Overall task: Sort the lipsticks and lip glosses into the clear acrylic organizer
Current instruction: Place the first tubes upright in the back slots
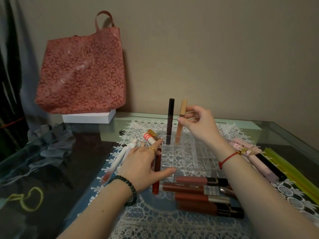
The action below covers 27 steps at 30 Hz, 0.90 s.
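Plain beige wall (207, 49) behind glass tabletop (51, 169); dark curtain (10, 83) at left; lighting dim, warm.

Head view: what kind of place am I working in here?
Probably a home room, perhaps a bedroom corner: a glass-topped table with a lace doily against a plain wall, a floral tote bag on a white box, and fabric hanging at left.

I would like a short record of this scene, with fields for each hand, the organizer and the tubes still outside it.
right hand: pinches the beige tube, upright in a back cell
left hand: rests at the left wall of the organizer, grip open
in organizer: dark tube and beige tube, both upright, back row
other cells: look empty
outside, front: brown tubes lying on the lace mat
outside, right: pink tubes
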Tool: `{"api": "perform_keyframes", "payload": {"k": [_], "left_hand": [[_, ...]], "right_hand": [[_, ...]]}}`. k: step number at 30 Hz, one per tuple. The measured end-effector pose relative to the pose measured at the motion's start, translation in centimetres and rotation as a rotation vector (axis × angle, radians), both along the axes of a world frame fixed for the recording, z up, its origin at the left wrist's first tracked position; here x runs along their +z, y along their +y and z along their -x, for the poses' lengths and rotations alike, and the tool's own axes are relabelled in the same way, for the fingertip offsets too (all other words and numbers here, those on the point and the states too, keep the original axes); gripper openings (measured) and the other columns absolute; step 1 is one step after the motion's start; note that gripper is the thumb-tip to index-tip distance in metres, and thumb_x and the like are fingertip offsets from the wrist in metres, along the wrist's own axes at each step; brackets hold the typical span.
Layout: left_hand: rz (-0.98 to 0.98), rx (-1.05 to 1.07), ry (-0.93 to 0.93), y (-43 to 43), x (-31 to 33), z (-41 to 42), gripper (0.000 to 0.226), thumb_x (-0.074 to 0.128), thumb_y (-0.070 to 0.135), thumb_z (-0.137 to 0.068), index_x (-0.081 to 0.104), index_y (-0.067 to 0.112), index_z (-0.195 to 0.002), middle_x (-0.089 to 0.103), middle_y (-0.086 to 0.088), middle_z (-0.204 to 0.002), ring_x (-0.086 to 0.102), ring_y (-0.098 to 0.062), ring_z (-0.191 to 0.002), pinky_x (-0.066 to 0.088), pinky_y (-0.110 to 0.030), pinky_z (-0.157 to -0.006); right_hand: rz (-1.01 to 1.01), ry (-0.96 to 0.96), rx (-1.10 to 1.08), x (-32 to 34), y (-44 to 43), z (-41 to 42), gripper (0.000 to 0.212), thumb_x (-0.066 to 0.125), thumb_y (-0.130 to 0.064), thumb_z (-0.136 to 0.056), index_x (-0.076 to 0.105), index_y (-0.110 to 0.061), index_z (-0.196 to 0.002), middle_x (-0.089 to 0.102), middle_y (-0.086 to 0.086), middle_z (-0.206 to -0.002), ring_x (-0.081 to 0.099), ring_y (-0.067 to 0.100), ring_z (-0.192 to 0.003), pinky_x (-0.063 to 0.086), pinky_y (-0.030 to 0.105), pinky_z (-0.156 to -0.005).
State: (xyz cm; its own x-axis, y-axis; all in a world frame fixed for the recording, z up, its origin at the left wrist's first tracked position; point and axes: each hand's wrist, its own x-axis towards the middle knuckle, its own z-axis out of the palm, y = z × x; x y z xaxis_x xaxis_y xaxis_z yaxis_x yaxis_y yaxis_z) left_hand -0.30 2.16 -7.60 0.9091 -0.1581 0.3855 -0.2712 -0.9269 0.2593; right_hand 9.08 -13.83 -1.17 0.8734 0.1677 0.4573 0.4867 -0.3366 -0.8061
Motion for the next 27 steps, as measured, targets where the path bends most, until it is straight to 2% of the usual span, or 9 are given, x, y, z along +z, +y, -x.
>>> {"api": "perform_keyframes", "payload": {"k": [6,10,17,23,27], "left_hand": [[0.01,-0.006,0.001,0.01,-0.02,0.03,0.102,0.02,0.086,-0.055,0.012,0.031,-0.141,0.056,0.019,-0.115,0.048,-0.006,-0.107,0.032,-0.028,-0.1],[0.01,0.0,0.006,-0.01,-0.08,-0.01,0.101,0.02,0.086,-0.056,0.01,0.031,-0.141,0.056,0.018,-0.116,0.046,-0.007,-0.112,0.028,-0.027,-0.101],[0.007,-0.002,0.008,0.01,-0.12,0.01,0.097,0.027,0.083,-0.061,0.01,0.031,-0.141,0.055,0.018,-0.118,0.045,-0.007,-0.114,0.028,-0.027,-0.102],[0.002,-0.001,0.015,0.0,-0.15,0.1,0.098,0.027,0.083,-0.061,0.009,0.03,-0.141,0.054,0.018,-0.119,0.043,-0.008,-0.118,0.025,-0.027,-0.103],[-0.002,0.002,0.039,-0.02,-0.17,0.15,0.098,0.026,0.083,-0.061,0.006,0.03,-0.141,0.054,0.017,-0.12,0.039,-0.01,-0.123,0.022,-0.027,-0.104]], "right_hand": [[0.007,0.025,0.024,0.07,-0.03,0.31,0.027,0.069,-0.018,-0.077,0.058,-0.021,-0.101,0.062,-0.005,-0.085,0.061,0.006,-0.071,0.044,0.013,-0.06],[0.027,0.03,0.047,0.15,-0.16,0.49,0.028,0.069,-0.017,-0.077,0.054,-0.028,-0.097,0.063,-0.01,-0.081,0.06,-0.002,-0.067,0.042,0.006,-0.05],[0.036,0.032,0.072,0.15,-0.29,0.54,0.031,0.07,-0.014,-0.076,0.051,-0.03,-0.092,0.062,-0.01,-0.078,0.059,-0.003,-0.065,0.043,0.003,-0.05],[0.06,0.038,0.08,0.21,-0.51,0.5,0.033,0.071,-0.015,-0.075,0.052,-0.029,-0.098,0.062,-0.011,-0.079,0.059,-0.003,-0.068,0.042,0.003,-0.049],[0.032,0.059,0.094,0.74,-0.73,0.71,0.04,0.073,-0.019,-0.072,0.053,-0.025,-0.106,0.065,-0.006,-0.087,0.063,0.005,-0.08,0.046,0.013,-0.062]]}}
